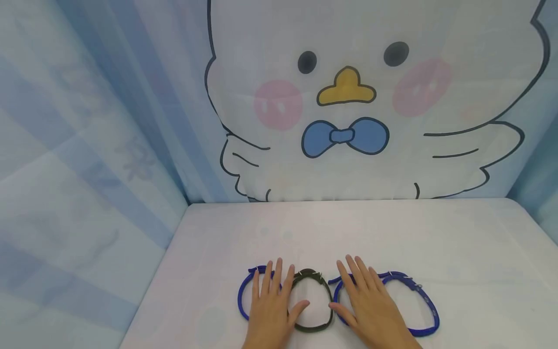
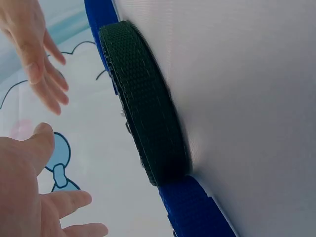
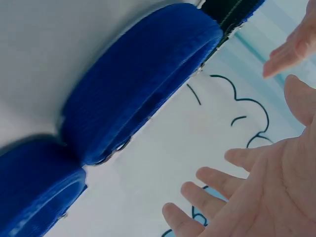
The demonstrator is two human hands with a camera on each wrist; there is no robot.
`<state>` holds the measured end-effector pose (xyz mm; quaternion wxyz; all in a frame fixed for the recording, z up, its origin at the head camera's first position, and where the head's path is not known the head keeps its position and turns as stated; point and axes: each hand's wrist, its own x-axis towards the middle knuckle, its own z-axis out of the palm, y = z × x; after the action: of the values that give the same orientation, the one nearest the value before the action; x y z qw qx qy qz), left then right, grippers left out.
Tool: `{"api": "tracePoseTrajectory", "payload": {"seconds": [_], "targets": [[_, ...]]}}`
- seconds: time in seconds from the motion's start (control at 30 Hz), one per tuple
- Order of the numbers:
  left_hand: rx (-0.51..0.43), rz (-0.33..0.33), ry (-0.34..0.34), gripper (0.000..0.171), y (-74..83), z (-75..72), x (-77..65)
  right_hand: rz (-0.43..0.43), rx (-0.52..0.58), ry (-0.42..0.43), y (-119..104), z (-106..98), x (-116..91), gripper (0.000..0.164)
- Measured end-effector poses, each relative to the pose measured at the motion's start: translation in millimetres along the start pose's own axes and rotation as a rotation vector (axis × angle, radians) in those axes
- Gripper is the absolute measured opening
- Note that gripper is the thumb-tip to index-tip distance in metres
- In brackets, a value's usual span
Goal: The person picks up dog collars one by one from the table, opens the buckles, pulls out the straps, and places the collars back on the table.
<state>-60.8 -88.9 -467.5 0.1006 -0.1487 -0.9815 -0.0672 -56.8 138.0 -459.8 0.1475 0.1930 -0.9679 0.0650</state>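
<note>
Looped webbing straps with small metal fittings, like pet collars, lie in a row on the table. At the left is a blue collar [image 1: 240,295], partly covered by my left hand [image 1: 272,308]. Beside it sits a dark green collar [image 1: 311,329], also large in the left wrist view. Another blue collar [image 1: 336,293] follows, largely behind my right hand [image 1: 370,310]; a larger blue collar [image 1: 423,332] lies at the right end. Both hands are spread with straight fingers, palms down, and hold nothing. The wrist views show them raised above the collars.
The white table [image 1: 366,232] reaches back to a cloth backdrop with a cartoon bird and a blue bow tie [image 1: 342,135]. A blue-and-white curtain [image 1: 87,194] hangs along the left side.
</note>
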Motion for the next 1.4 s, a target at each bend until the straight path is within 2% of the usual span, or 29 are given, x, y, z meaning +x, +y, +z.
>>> {"api": "tracePoseTrajectory", "payload": {"seconds": [0.17,0.43,0.57,0.73,0.97,1.2,1.3,1.4], "targets": [[-0.022,-0.01,0.035,0.067,-4.0,-1.9,-0.9,0.005,0.038,-0.088,-10.1,-3.4,9.4,0.079],[-0.037,-0.04,0.084,0.065,-14.3,-4.6,-4.7,-0.01,0.154,-0.119,-23.2,-2.4,22.0,0.075],[-0.056,-0.08,0.081,0.063,-23.1,-4.5,-6.4,-0.016,0.188,-0.151,-30.6,-0.1,29.2,0.075],[-0.086,-0.128,0.067,0.063,-33.1,-4.6,-6.8,-0.045,0.226,-0.149,-41.3,1.4,36.9,0.074],[-0.095,-0.235,0.032,0.066,-39.9,-9.4,-6.1,-0.08,0.27,-0.162,-54.5,6.6,45.2,0.068],[-0.109,-0.243,0.082,0.058,-51.8,-7.8,-6.1,-0.072,0.294,-0.196,-69.0,11.1,54.7,0.066],[-0.115,-0.245,0.08,0.056,-56.2,-6.7,-6.0,-0.063,0.307,-0.232,-75.0,12.7,58.7,0.067],[-0.118,-0.261,0.056,0.054,-58.9,-8.6,-5.1,-0.08,0.292,-0.234,-80.5,14.8,62.7,0.067]]}}
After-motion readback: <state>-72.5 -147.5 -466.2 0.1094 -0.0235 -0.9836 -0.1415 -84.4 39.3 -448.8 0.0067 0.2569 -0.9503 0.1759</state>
